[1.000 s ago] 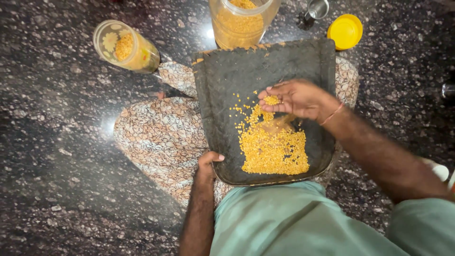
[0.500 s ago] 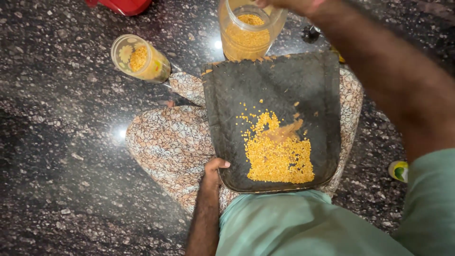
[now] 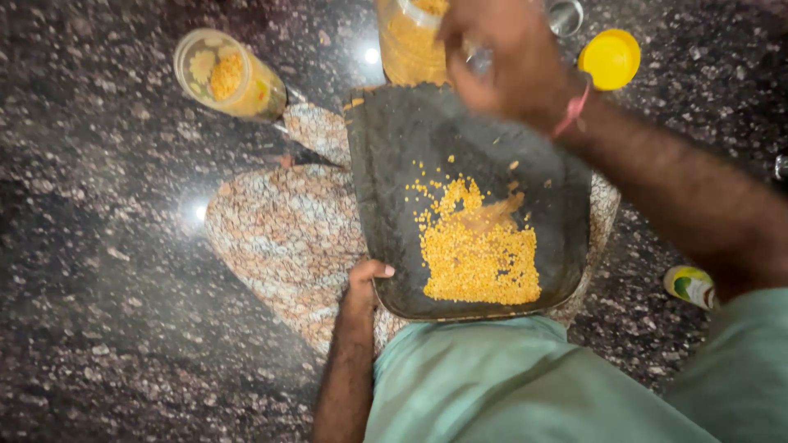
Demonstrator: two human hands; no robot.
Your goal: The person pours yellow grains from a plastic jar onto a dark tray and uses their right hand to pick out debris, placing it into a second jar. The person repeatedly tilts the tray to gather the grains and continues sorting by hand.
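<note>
The winnowing tray (image 3: 386, 164), dark and flat-bottomed, rests on the person's patterned lap. At its near left corner the left hand (image 3: 364, 279) grips the rim, thumb over the edge. A heap of yellow split lentils (image 3: 480, 254) lies in the tray's near half, with loose grains scattered toward its far side. Above the tray's far edge the right hand (image 3: 501, 57) hovers, blurred; whether its fingers are pinched or loose I cannot tell. Just beyond that edge stands an open clear jar (image 3: 406, 45) of lentils, a yellow lid (image 3: 609, 59) to the tray's far right, a smaller floral jar (image 3: 230, 78) to its far left. With one hand steadying the tray, a tilt could likely spill grains onto the speckled floor (image 3: 107, 312).
</note>
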